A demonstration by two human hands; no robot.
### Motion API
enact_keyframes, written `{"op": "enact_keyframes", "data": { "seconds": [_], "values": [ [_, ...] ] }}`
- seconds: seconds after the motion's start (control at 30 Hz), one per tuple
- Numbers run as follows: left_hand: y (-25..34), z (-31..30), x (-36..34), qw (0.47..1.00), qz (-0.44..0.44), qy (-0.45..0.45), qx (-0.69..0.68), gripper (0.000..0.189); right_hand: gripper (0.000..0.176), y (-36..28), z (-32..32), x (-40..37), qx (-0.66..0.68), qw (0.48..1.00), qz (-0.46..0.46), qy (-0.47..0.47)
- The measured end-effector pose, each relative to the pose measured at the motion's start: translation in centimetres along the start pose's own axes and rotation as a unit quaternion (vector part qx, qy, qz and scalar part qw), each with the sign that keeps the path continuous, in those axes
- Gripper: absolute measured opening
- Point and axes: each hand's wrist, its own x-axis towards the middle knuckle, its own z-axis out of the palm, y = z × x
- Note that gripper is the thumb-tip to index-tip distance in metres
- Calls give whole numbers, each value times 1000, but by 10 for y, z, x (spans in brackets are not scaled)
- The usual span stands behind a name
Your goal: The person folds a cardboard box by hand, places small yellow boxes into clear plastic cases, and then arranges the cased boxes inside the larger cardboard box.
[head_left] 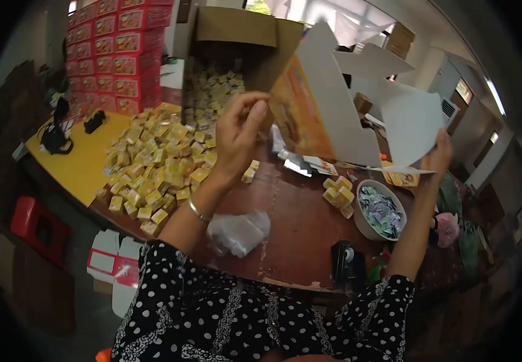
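A partly unfolded cardboard carton (306,108), white inside with an orange printed outer face, is raised above the table and tilted. At its left edge is my left hand (240,130), fingers curled and thumb bent against the printed side; the exact contact is partly hidden. My right hand (439,155) grips the white flap at the carton's lower right. Below on the table are a crumpled clear plastic bag (240,234), a few small yellow boxes (338,194) and a white tub (366,224) of green and purple sachets.
A large heap of small yellow boxes (158,166) covers the table's left part. Behind it stand stacked pink cartons (116,57) and an open brown box (237,30) with more yellow boxes. A black tape dispenser (346,262) sits by the front edge. A red stool (39,229) is at left.
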Motion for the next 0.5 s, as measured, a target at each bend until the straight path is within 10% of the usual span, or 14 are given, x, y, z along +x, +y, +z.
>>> {"op": "enact_keyframes", "data": {
  "seconds": [0.13, 0.17, 0.23, 0.5],
  "values": [
    [-9, -34, 80, 985, 97, -46, 135, 50, 35, -34, -29, 13, -53, 998, 23, -15],
    [-37, -37, 107, 886, 299, -102, 339, 41, 34, -46, -33, 13, -77, 997, 14, -5],
    [-8, -29, 120, 947, -103, -250, 171, 72, 34, -64, -22, 2, -128, 992, -11, 8],
    [78, 12, 42, 756, -238, -564, -233, 91, 32, -110, 19, -16, -209, 976, -63, 19]
  ]
}}
